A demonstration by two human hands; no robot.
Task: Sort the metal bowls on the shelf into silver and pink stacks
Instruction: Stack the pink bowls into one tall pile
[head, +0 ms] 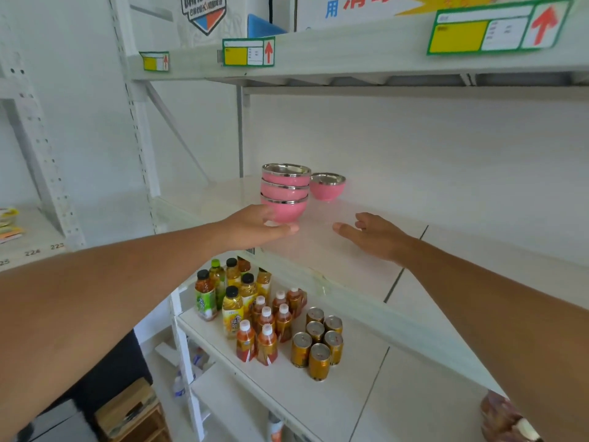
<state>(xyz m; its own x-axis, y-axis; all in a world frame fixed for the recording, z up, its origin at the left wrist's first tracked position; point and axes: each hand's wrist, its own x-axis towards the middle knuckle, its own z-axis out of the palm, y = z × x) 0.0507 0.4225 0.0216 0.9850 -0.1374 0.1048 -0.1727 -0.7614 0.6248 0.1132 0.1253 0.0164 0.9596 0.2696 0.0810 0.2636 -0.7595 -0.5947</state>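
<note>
A: Why is the left hand cupped at the foot of the pink stack?

B: To steady it, I'd judge; fingers half-spread against the bottom bowl, thumb underneath, three bowls nested above.

A: And the right hand?

B: Empty, loosely spread, at the stack's four o'clock. The single pink bowl stands at two o'clock, on the shelf. No silver bowls visible.

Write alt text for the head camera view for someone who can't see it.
A person's left hand cups the bottom of a stack of three pink bowls on a white shelf; the right hand rests open nearby. A fourth pink bowl stands beside the stack.
</note>
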